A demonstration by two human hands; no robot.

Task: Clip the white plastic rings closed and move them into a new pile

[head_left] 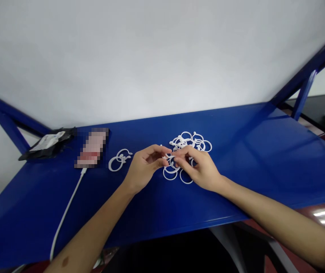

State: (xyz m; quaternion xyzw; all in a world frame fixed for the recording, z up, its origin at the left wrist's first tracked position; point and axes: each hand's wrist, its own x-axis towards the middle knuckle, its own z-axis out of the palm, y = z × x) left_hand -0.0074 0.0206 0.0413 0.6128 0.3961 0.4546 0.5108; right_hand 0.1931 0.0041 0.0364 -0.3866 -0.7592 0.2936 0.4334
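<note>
In the head view my left hand (142, 168) and my right hand (201, 168) meet above the blue table. Thumb and fingertips of both hands pinch a small white plastic ring (170, 156) between them; the fingers cover much of it. Behind and beneath the hands lies a loose pile of several white plastic rings (183, 141), each with a little knob or eyelet. Left of my left hand, apart from the pile, rest a couple more white rings (121, 158), overlapping each other.
A blue metal table (250, 151) stands against a white wall panel. To the left lie a phone (92, 146), its white cable (67, 212) running off the front edge, and a black plastic package (48, 144) with a label. Blue braces rise at both sides.
</note>
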